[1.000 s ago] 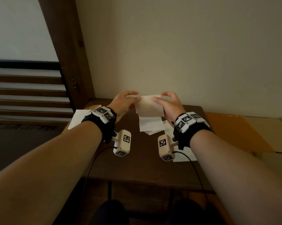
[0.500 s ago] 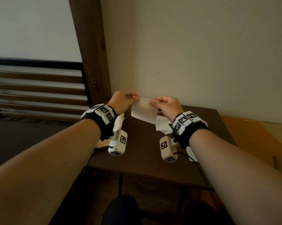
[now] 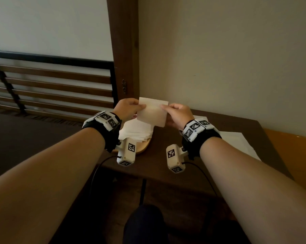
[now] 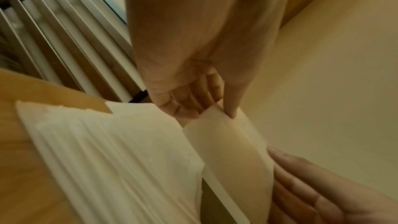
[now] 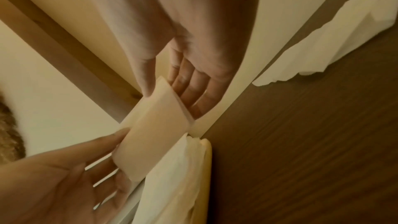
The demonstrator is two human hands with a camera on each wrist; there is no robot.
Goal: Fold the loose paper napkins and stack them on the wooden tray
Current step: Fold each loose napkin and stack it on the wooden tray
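Done: stack of folded napkins (image 3: 138, 130) resting on wooden tray (image 3: 143, 147).
In hand: napkin (image 3: 153, 111) above tray, pinched by left hand (image 3: 128, 110) and right hand (image 3: 179, 114).
Left: loose napkins (image 3: 236, 140) right of tray.

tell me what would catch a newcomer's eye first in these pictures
First, the folded napkin held up in the air above the dark table, pinched at its left edge by the left hand and at its right by the right hand. Next, the pile of folded napkins on the wooden tray just below the left wrist, and loose white napkins lying to the right.
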